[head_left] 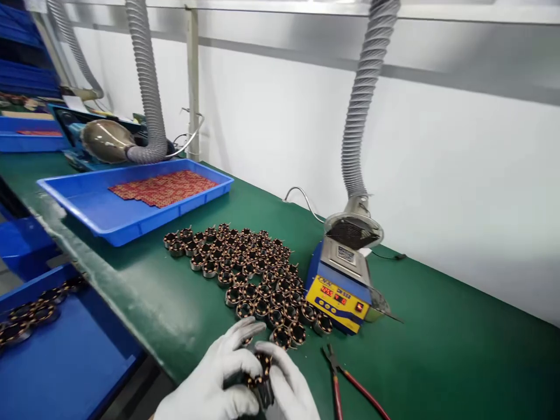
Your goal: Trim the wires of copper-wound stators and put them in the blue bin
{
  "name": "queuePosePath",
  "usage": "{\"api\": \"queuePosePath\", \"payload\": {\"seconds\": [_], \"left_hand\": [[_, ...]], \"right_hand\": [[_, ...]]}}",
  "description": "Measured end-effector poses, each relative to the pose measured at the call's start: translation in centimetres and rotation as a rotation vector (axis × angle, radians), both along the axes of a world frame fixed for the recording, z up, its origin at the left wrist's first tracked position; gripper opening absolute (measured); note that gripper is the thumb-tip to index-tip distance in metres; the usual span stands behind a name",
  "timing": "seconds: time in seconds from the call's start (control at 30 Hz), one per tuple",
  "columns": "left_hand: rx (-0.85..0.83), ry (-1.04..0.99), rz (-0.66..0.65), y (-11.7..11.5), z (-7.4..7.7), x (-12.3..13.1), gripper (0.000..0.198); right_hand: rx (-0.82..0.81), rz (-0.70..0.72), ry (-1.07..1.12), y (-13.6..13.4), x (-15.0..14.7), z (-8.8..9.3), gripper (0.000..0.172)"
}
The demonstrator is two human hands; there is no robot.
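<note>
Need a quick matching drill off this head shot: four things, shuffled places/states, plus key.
Things
1. Pliers
2. Red flat pieces
3. Yellow-fronted unit
4. Ring part nearest the camera

Places/states
A. Lying in a blue tray
B. Held between the left hand and right hand
C. Red handles spread apart
D. Showing lit red digits

Pairs: 1-C, 2-A, 3-D, 4-B
</note>
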State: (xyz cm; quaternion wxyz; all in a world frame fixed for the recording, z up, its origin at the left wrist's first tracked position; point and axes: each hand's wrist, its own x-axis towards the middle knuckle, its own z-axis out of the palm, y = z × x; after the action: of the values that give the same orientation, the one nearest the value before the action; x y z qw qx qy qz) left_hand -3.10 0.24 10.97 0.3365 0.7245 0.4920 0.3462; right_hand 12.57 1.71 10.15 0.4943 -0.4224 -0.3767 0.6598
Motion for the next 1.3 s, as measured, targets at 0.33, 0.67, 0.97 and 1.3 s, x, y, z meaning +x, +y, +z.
{"api": "queuePosePath", "payload": {"seconds": [0.33,0.67,0.97,1.3], "left_hand": [[0.444,0.101,0.141,0.7,0.0,6.0,0.059],[0.195,-0.080,-0.032,0.0,0.9,5.5,0.053],[0.626,0.086,-0.006,1.4,3.6,5.9,0.034],[-0.005,-0.604,0.369,2.1,4.6,4.9,0.025]], "right_hand": [[0.325,-0.268,-0.143,0.6,4.2,1.6,0.008],[0.139,-0.058,0.467,1.4,8.3,3.2,0.009],[-0.186,0.178,0.467,-1.2,4.5,3.4,0.050],[-0.276,0.276,0.536,-1.0,5.4,3.4,0.046]]}}
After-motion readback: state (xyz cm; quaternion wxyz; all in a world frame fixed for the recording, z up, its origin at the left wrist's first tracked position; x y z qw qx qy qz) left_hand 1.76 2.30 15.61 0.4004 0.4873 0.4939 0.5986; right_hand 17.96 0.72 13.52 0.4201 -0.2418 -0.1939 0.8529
